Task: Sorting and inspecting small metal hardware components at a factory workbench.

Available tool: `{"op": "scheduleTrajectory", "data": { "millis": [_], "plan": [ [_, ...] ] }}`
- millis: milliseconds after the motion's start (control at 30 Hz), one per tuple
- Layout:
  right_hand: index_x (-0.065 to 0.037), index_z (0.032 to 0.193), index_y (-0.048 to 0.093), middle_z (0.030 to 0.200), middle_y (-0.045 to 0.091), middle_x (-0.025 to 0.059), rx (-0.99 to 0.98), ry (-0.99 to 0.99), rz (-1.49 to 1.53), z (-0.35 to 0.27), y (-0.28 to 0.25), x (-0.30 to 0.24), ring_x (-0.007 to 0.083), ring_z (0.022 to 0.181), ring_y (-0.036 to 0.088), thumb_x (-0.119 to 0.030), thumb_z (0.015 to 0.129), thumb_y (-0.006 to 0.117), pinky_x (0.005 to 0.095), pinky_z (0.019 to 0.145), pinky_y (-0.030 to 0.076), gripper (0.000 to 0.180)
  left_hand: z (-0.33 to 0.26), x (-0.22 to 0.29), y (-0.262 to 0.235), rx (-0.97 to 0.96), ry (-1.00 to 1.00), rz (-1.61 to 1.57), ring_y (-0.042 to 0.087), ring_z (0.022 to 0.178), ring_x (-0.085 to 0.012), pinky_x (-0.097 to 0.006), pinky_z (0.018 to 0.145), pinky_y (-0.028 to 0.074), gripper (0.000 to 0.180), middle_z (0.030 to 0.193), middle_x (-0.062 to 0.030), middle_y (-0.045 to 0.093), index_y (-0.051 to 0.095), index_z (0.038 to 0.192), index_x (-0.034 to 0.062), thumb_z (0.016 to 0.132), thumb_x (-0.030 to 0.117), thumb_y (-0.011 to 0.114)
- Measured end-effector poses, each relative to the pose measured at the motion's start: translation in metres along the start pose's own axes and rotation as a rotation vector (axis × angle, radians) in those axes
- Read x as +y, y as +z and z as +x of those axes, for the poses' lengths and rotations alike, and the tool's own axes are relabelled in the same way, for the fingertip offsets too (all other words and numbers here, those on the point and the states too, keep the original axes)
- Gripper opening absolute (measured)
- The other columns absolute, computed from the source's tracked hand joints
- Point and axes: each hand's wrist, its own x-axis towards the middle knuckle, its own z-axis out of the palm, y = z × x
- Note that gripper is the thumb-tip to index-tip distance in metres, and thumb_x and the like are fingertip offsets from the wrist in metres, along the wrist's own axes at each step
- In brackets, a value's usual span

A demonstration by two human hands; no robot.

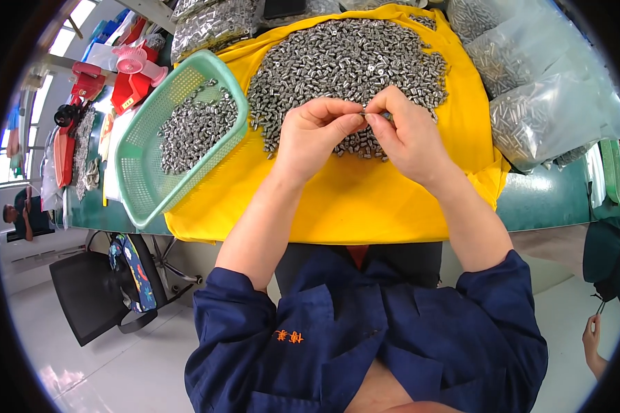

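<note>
Both hands meet fingertip to fingertip over the near part of a broad heap of small shiny metal cylinders (344, 62). My left hand (315, 134) is closed in a pinch, thumb against forefinger. Facing it, my right hand (412, 138) pinches at the same spot. Something tiny and dark shows between the fingertips, mostly hidden and too small to name. Under the heap a yellow cloth (255, 213) covers the table. Left of my hands, a green plastic basket (134, 199) stands tilted in view and holds loose metal cylinders (193, 131) of a similar kind.
Clear bags of metal parts (523, 124) line the right side, and more bags (213, 27) lie at the back beside a dark phone (284, 7). A pink fan (136, 60) and red bins (127, 89) stand far left. Below is a black chair (83, 292). Another person's hand (591, 337) shows at right.
</note>
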Motion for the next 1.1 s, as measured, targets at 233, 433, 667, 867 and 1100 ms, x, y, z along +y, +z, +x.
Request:
{"op": "scheduleTrajectory", "data": {
  "millis": [233, 433, 667, 867, 1100],
  "plan": [
    [-0.003, 0.085, 0.046, 0.071, 0.056, 0.0156, 0.004, 0.051, 0.007, 0.001, -0.002, 0.002, 0.0333, 0.067, 0.055, -0.011, 0.082, 0.049, 0.0388, 0.058, 0.042, 0.009, 0.003, 0.014, 0.009, 0.042, 0.049, 0.489, 0.059, 0.070, -0.0091, -0.023, 0.065, 0.048, 0.018, 0.082, -0.0045, 0.065, 0.064, 0.093, 0.0042, 0.075, 0.007, 0.064],
    [-0.003, 0.082, 0.049, 0.069, 0.055, 0.0136, 0.057, 0.089, 0.088, 0.005, -0.011, -0.001, 0.0281, 0.061, 0.055, -0.011, 0.082, 0.052, 0.0338, 0.055, 0.042, 0.009, 0.017, 0.050, 0.017, -0.109, 0.421, 0.969, 0.061, 0.069, -0.0210, -0.028, 0.061, 0.048, 0.015, 0.079, -0.0089, 0.063, 0.064, 0.087, 0.0037, 0.072, 0.007, 0.064],
    [-0.004, 0.081, 0.049, 0.063, 0.053, 0.0107, 0.501, -0.025, -0.014, 0.015, -0.044, -0.001, 0.0244, 0.055, 0.053, -0.007, 0.081, 0.052, 0.0328, 0.051, 0.041, 0.004, 0.071, 0.092, -0.019, 0.084, 0.249, 1.214, 0.062, 0.068, -0.0231, -0.029, 0.065, 0.047, 0.018, 0.076, -0.0096, 0.064, 0.063, 0.090, 0.0063, 0.077, 0.019, 0.059],
    [-0.005, 0.080, 0.050, 0.067, 0.050, 0.0078, 0.306, -0.087, -0.048, 0.001, -0.032, -0.007, 0.0185, 0.057, 0.051, -0.003, 0.079, 0.053, 0.0271, 0.053, 0.041, 0.004, 0.181, 0.090, -0.001, -0.013, 0.597, 1.320, 0.059, 0.079, -0.0300, -0.036, 0.070, 0.045, 0.022, 0.084, -0.0132, 0.062, 0.062, 0.090, 0.0076, 0.079, 0.024, 0.054],
    [-0.005, 0.079, 0.048, 0.069, 0.052, 0.0126, 0.321, -0.103, 0.055, 0.006, -0.029, -0.003, 0.0315, 0.065, 0.052, -0.007, 0.077, 0.054, 0.0378, 0.057, 0.041, 0.007, 0.218, 0.061, -0.018, -0.067, 0.427, 1.410, 0.058, 0.080, -0.0310, -0.038, 0.071, 0.045, 0.021, 0.084, -0.0155, 0.061, 0.062, 0.089, 0.0068, 0.079, 0.022, 0.052]
  ]
}}
